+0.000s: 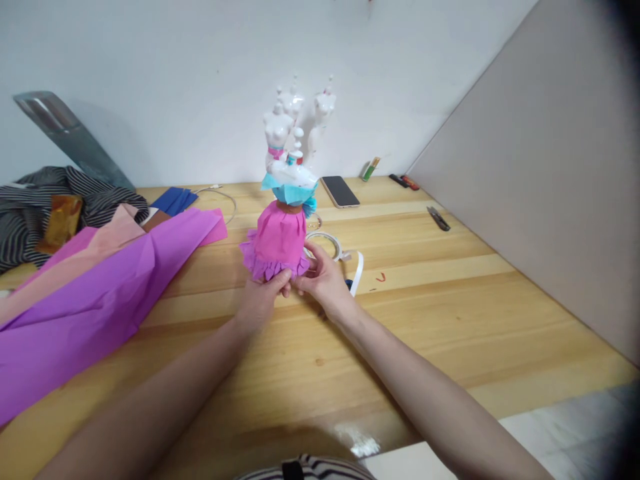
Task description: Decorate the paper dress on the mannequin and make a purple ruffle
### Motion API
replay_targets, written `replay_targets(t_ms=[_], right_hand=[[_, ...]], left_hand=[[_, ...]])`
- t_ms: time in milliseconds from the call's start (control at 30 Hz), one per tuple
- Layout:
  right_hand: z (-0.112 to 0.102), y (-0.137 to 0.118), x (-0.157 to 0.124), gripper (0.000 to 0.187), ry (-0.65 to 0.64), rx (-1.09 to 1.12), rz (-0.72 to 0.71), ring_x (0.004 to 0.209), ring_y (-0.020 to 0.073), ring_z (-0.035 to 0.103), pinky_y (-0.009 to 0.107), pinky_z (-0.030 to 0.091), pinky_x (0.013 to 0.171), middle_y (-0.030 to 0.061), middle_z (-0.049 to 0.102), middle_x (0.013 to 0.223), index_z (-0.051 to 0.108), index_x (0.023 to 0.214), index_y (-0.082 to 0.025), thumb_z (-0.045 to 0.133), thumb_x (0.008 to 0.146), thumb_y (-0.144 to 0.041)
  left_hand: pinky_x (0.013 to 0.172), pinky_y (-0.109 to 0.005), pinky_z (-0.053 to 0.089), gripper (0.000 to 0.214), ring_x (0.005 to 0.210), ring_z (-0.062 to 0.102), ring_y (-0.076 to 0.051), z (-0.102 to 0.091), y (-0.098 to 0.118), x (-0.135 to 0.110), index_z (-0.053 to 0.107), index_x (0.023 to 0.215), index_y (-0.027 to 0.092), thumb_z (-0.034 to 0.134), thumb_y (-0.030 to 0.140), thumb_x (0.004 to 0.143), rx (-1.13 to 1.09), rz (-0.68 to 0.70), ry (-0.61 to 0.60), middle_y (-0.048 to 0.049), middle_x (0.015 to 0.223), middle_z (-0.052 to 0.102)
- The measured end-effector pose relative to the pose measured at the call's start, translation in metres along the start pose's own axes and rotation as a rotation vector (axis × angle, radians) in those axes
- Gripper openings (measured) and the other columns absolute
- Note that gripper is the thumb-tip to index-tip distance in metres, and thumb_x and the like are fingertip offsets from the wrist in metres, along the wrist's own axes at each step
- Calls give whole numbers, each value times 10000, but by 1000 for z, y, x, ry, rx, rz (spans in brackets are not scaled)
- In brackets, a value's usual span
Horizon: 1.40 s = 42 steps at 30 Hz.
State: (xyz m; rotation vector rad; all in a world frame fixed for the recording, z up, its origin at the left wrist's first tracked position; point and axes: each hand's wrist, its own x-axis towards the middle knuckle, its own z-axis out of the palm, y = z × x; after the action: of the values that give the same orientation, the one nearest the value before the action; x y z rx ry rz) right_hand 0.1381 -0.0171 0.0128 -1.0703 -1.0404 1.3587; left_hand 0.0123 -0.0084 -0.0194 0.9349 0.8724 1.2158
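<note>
A small white mannequin [296,176] stands upright in the middle of the table, dressed in crepe paper: a light blue frilled top [293,193], a brown waistband and a pink skirt [280,232] edged with a purple ruffle [273,268]. My left hand [261,298] pinches the ruffle at the front, thumb on the paper. Closed on the same hem from the right is my right hand [326,279], its fingers partly behind the skirt. The two hands nearly meet at the hem. Beside my right hand lies a roll of double-sided tape [325,244], a white strip trailing from it.
More white mannequins [278,127] stand behind. Purple crepe paper [95,300], peach paper [95,247] and a striped cloth [30,207] cover the left side. A phone [341,191], a green-labelled small item [371,169] and a cutter [439,219] lie toward the back right.
</note>
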Motion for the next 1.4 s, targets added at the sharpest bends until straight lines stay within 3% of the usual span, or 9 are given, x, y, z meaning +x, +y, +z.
replay_targets(t_ms=[433, 600, 833, 1133, 1400], right_hand=[[1, -10, -4, 796, -62, 89, 69, 451, 119, 554, 216, 358, 457, -108, 577, 505, 408, 1311, -164, 646, 551, -141], [-3, -12, -3, 715, -31, 107, 122, 398, 87, 460, 216, 309, 444, -95, 595, 516, 482, 1249, -171, 630, 550, -164], [-7, -13, 0, 570, 21, 259, 191, 350, 68, 333, 224, 229, 440, -103, 493, 418, 557, 1067, -157, 590, 498, -131], [-8, -17, -1, 486, -92, 402, 297, 362, 47, 253, 218, 183, 447, -96, 495, 493, 536, 973, -195, 558, 491, -136], [-3, -13, -3, 568, -18, 198, 187, 353, 61, 338, 214, 195, 424, -90, 546, 478, 538, 1077, -168, 579, 512, -135]], left_hand=[[522, -238, 357, 169, 557, 467, -98, 0, 1, 0, 582, 647, 172, 697, 249, 744, -23, 15, -63, 29, 582, 521], [507, -234, 363, 156, 542, 472, -95, 2, 6, -2, 583, 661, 178, 704, 255, 723, -47, -19, -74, 34, 581, 529], [507, -235, 369, 147, 535, 476, -92, 2, 6, -2, 581, 672, 178, 688, 261, 730, -52, 0, -36, 33, 583, 537], [556, -245, 368, 176, 575, 469, -100, -3, 0, 0, 556, 643, 185, 704, 243, 720, 77, 68, 31, 41, 600, 529], [554, -244, 368, 177, 578, 447, -103, -3, 1, -1, 535, 640, 188, 690, 212, 722, 85, 65, -31, 45, 598, 488]])
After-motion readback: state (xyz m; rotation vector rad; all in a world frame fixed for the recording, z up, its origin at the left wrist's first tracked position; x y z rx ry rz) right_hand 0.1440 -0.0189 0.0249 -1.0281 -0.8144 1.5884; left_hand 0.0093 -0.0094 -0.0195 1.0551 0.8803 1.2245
